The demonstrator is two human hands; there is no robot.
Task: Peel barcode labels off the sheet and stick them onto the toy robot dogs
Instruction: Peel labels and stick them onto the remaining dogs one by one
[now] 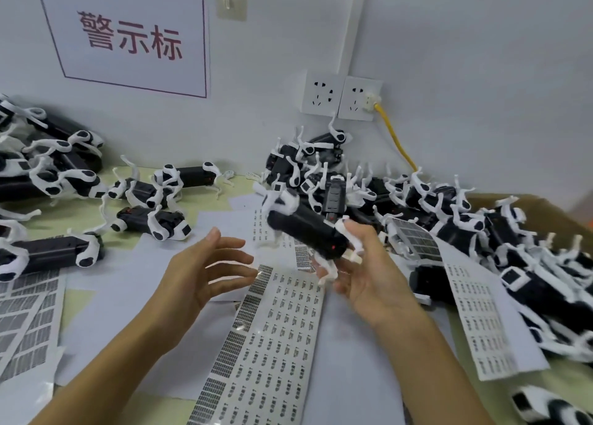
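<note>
My right hand (365, 273) grips a black and white toy robot dog (305, 228) by its rear end and holds it tilted above the table, its other end pointing up-left. My left hand (205, 270) hovers open to the left of the dog, fingers spread toward it, holding nothing that I can make out. Below both hands lies a long barcode label sheet (282, 338) with several rows of small labels. The dog is blurred, so I cannot tell whether a label is on it.
A heap of toy dogs (417, 206) fills the back right, with more dogs (64, 180) at the left. Other label sheets lie at the right (481, 312) and the left edge (25, 315). A wall with sockets (340, 97) and a yellow cable (398, 142) stands behind.
</note>
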